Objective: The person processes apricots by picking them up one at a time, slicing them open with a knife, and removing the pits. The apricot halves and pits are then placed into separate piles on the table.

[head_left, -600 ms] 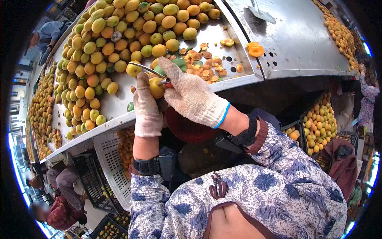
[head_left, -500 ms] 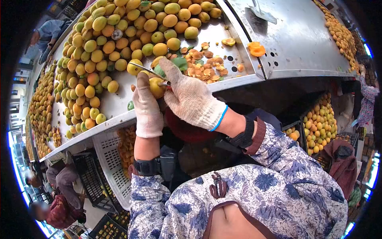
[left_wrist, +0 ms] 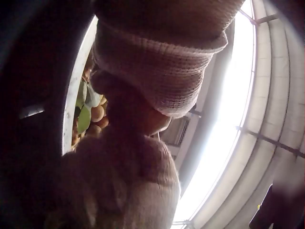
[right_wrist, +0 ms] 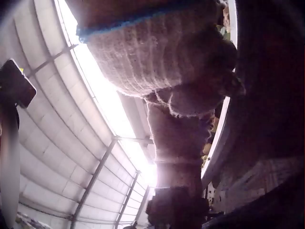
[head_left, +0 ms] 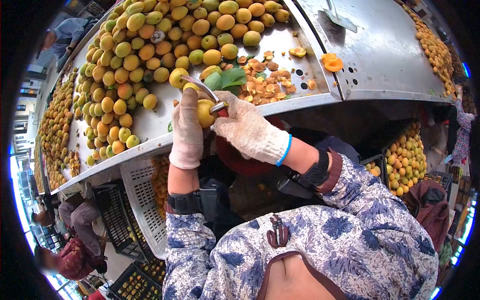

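Note:
In the head view my gloved left hand [head_left: 186, 132] grips a yellow apricot [head_left: 205, 115] just over the front edge of the metal table [head_left: 160, 102]. My gloved right hand [head_left: 250, 126] holds a knife [head_left: 202, 88] with a curved steel blade and a red handle. The blade arches above the apricot, its tip pointing to the far left, and the metal collar of the handle overlaps the fruit's right side. Both wrist views are dark; the left glove [left_wrist: 157, 71] and the right glove [right_wrist: 147, 62] show there, with the fruit and knife hidden.
Apricots [head_left: 130, 62] are heaped on the table beyond the hands. Right of them lie leaves [head_left: 232, 77] and a pile of pits [head_left: 267, 80]. Halved flesh [head_left: 332, 62] sits on the table's divider. A white crate [head_left: 145, 190] and black crate [head_left: 117, 215] stand below left.
The knife has turned: its curved blade now shows above the apricot, where it looked straight and thin before. The right thumb or forefinger, stretched forward earlier, is drawn back. The head view has shifted slightly.

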Available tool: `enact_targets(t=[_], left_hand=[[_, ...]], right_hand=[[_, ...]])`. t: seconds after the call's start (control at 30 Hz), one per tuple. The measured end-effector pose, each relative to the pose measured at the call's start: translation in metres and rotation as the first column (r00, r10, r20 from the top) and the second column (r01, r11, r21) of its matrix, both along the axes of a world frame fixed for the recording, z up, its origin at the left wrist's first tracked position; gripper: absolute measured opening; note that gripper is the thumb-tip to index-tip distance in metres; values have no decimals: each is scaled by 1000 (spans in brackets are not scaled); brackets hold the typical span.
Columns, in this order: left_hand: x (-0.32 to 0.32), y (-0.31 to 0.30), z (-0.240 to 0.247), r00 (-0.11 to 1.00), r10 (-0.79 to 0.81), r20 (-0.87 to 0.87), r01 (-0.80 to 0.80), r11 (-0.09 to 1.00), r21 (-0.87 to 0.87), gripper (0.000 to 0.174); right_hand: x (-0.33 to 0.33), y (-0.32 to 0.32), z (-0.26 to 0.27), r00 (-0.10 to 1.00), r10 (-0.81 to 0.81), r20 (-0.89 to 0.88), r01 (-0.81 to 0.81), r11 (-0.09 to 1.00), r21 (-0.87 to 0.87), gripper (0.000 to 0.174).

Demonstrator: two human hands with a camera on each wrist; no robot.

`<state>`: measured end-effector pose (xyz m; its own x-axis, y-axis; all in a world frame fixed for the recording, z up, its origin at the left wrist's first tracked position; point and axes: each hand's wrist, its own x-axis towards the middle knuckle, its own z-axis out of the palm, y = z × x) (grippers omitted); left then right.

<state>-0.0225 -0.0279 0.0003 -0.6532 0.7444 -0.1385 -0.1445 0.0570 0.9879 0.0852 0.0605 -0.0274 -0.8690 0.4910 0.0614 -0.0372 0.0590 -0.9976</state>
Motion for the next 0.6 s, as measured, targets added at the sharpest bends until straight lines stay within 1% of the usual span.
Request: enact_targets(t=[0.03, 0.07, 0.1, 0.13, 0.17, 0.2, 0.23, 0.27, 0.3, 0.33, 0.37, 0.4, 0.43, 0.47, 0.5, 0.57, 0.6], left_hand=[[-1, -1, 0, 1000, 1, 0, -1, 1000, -2, 56], [-2, -2, -2, 996, 44, 75, -45, 999, 4, 57], [-3, -3, -4, 985, 85, 151, -87, 996, 6, 57], [-10, -5, -6, 930, 30, 367, -57, 996, 65, 58], [-19, -8, -9, 843, 69, 533, -147, 984, 104, 59], [-20, -6, -5, 857, 48, 513, -139, 980, 140, 59], [-20, -4, -1, 870, 28, 492, -132, 975, 177, 60], [-26, -5, -7, 872, 25, 490, -129, 975, 180, 60], [-33, -8, -20, 825, -49, 563, -117, 960, 255, 64], [-33, -6, -19, 768, -128, 628, -113, 937, 329, 68], [-30, -3, -21, 767, -130, 629, -111, 938, 330, 68], [-17, 6, -9, 758, 57, 649, -250, 945, 210, 71], [-10, 11, -2, 724, 242, 645, -385, 919, 88, 73], [-8, 13, -3, 726, 242, 644, -384, 919, 87, 73], [-7, 15, -4, 734, 248, 632, -396, 913, 102, 75], [-6, 16, -7, 744, 254, 619, -408, 905, 119, 76], [-6, 16, -7, 768, 227, 599, -379, 915, 140, 77]], right_hand=[[3, 2, 21, 1000, 1, 0, -1, 1000, -2, 49], [12, 7, 44, 982, 150, 119, -104, 940, -324, 33], [20, 12, 63, 929, 323, 181, -147, 771, -620, 17], [22, 18, 67, 892, 426, 152, -194, 664, -722, 7], [24, 24, 68, 877, 465, 123, -224, 621, -751, 12], [24, 24, 65, 900, 432, 52, -231, 576, -784, 9], [24, 23, 64, 918, 395, -18, -244, 530, -812, 13], [24, 18, 63, 943, 322, 87, -178, 706, -685, 27], [23, 12, 64, 959, 224, 176, -102, 847, -522, 42], [17, 10, 47, 989, 99, 114, -77, 981, -179, 65], [15, 8, 33, 989, 96, 115, -75, 981, -179, 65], [13, 7, 22, 992, -1, 123, -12, 994, 106, 65], [11, 6, 28, 990, -97, 102, 52, 923, 381, 65], [16, 8, 36, 973, -31, 230, -34, 961, 276, 66], [17, 7, 35, 973, -32, 229, -34, 961, 276, 66], [16, 4, 33, 972, -44, 232, -38, 940, 338, 66], [16, 3, 36, 969, -51, 241, -41, 932, 360, 67]])
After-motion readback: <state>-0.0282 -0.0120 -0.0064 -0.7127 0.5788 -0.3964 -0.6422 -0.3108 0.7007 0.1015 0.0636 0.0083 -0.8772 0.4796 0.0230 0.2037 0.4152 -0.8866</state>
